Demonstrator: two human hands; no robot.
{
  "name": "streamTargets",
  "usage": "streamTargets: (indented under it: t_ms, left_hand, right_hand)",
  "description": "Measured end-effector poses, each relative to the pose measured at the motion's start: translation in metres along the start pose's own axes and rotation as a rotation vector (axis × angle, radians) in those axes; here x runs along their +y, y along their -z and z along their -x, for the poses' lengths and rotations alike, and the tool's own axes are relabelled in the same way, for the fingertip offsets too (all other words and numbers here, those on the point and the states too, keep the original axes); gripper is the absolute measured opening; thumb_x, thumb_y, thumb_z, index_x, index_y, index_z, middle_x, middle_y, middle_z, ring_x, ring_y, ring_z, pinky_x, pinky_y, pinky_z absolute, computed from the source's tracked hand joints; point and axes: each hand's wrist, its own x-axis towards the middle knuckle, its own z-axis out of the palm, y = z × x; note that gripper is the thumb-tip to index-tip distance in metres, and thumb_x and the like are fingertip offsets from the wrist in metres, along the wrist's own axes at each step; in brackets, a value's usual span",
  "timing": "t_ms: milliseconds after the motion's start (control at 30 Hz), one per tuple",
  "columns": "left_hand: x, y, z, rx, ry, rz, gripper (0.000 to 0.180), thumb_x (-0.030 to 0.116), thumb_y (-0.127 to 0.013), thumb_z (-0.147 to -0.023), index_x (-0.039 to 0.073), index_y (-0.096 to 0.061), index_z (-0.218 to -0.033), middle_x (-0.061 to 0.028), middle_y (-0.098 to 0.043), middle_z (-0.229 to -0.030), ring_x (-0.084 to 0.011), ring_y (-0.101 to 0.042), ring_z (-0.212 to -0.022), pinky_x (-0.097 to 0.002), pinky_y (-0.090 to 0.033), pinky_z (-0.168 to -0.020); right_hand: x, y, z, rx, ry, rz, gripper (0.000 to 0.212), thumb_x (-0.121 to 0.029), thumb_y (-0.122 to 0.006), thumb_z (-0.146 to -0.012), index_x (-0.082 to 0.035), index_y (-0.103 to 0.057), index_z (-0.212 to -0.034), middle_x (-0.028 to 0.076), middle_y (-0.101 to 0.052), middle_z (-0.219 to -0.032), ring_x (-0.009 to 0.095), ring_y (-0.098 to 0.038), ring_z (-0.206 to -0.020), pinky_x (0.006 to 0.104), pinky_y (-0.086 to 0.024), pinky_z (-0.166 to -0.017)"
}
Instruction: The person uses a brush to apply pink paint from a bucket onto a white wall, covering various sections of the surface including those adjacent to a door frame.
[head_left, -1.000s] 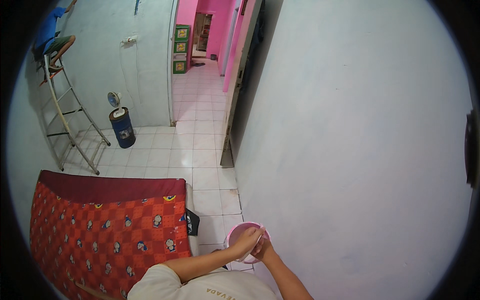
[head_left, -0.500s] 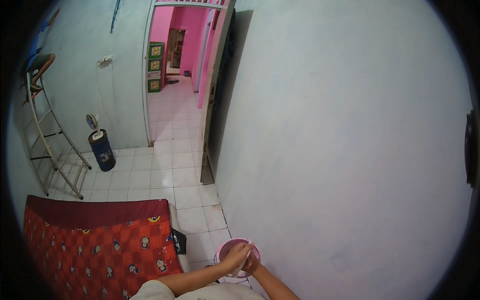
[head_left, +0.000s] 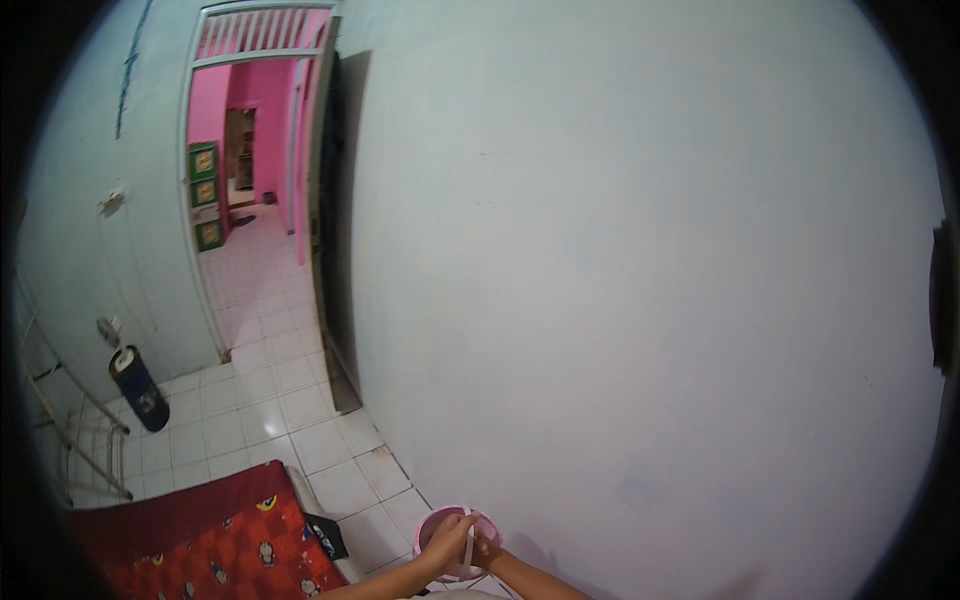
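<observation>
My two hands are close together over a pink bucket (head_left: 424, 522) by the foot of the pale wall. Running front to back between them is a narrow pale strip (head_left: 469, 530); whether it is the bucket's handle or a separate piece I cannot tell. My left hand (head_left: 446, 541) has its fingers bent against the strip from the left. On the other side, my right hand (head_left: 486, 549) is curled close to it, its fingers partly hidden. What lies inside the bucket is mostly covered by my hands.
A red patterned mattress (head_left: 230, 540) lies at left, with a black item (head_left: 326, 536) at its corner. Farther off stand a metal ladder (head_left: 85, 455), a dark blue drum (head_left: 140, 390) and a small fan (head_left: 108, 330). An open door (head_left: 325, 230) leans near the wall (head_left: 640, 300).
The view has swung right and up, so door, drum and mattress sit farther left and lower. The person on the ladder has left the picture. My hands stay together over the bucket.
</observation>
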Motion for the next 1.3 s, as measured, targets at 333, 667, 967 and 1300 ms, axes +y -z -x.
streamTargets:
  t_ms: [333,667,967,1300]
  left_hand:
    - [-0.015,-0.055,-0.01,-0.277,0.254,0.035,0.038,0.031,-0.048,-0.1,-0.004,-0.057,-0.091,-0.0196,-0.067,-0.087,-0.0309,-0.071,-0.081,-0.0409,-0.059,-0.072]
    - [-0.063,-0.07,-0.054,-0.669,0.592,0.055,0.061,0.047,-0.071,-0.085,0.009,-0.052,-0.129,-0.0215,-0.061,-0.121,-0.0336,-0.059,-0.115,-0.0489,-0.048,-0.1]
    - [-0.035,-0.094,-0.029,-0.792,0.616,-0.119,0.032,0.028,-0.045,-0.1,-0.003,-0.05,-0.107,-0.0246,-0.063,-0.108,-0.0437,-0.063,-0.106,-0.0523,-0.049,-0.099]
    - [-0.069,-0.135,-0.029,-1.146,0.831,-0.287,0.035,0.031,-0.046,-0.1,-0.003,-0.053,-0.105,-0.0193,-0.065,-0.102,-0.0379,-0.065,-0.099,-0.0489,-0.052,-0.092]
  right_hand:
    - [0.052,0.067,0.019,0.058,0.108,-0.821,0.04,-0.034,-0.046,-0.101,-0.007,-0.051,-0.131,0.007,-0.066,-0.097,0.018,-0.063,-0.096,0.0278,-0.054,-0.079]
    - [0.108,0.088,0.06,-0.571,0.673,-1.422,0.035,-0.033,-0.041,-0.101,-0.002,-0.053,-0.115,0.006,-0.059,-0.08,0.015,-0.056,-0.066,0.0316,-0.052,-0.065]
    - [0.141,0.062,0.089,-0.213,0.919,-1.767,0.035,-0.026,-0.032,-0.106,-0.001,-0.052,-0.119,0.006,-0.052,-0.074,0.012,-0.049,-0.048,0.0216,-0.041,-0.038]
    - [0.14,0.005,0.197,1.289,0.691,0.198,0.03,-0.01,-0.047,-0.097,-0.004,-0.06,-0.123,0.003,-0.067,-0.102,0.016,-0.063,-0.085,0.0289,-0.05,-0.069]
